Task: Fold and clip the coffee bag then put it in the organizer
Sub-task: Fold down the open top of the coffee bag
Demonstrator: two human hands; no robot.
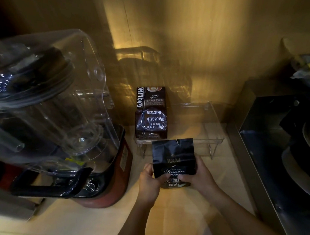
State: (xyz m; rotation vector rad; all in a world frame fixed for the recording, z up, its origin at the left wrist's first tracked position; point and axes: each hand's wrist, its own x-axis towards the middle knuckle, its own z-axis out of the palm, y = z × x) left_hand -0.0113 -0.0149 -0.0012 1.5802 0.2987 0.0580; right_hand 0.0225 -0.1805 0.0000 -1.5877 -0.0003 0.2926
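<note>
Left hand: the left hand (pixel 150 178) grips the lower left edge of the coffee bag (pixel 173 163), thumb on the printed front, fingers wrapped behind and hidden.
Right hand: the right hand (pixel 198 176) holds the lower right edge the same way, thumb across the front, fingers out of sight behind.
Bag position: upright between both hands, just above the wooden counter (pixel 84 220), directly in front of the clear organizer (pixel 212 130); whether its base touches the counter cannot be told.
Bag top: open and unfolded, flat, with a small notch or tear at the upper rim; no clip is visible anywhere.
Handling, judged: glossy film, likely slippery and soft; the lower body looks filled and carries the weight, the upper part is slack and should crease readily. Best taken at the two top corners for folding, with one hand kept low to steady it.
Organizer: transparent tray on thin legs, holding a second coffee bag (pixel 151 114) upright in its left portion; the right portion looks free.
Obstructions: a blender (pixel 64 122) with a clear hood stands close on the left; a dark metal appliance (pixel 281 146) stands to the right.
Risk, judged: the tray's front wall could catch the bag on entry; dim light hides fine detail.
</note>
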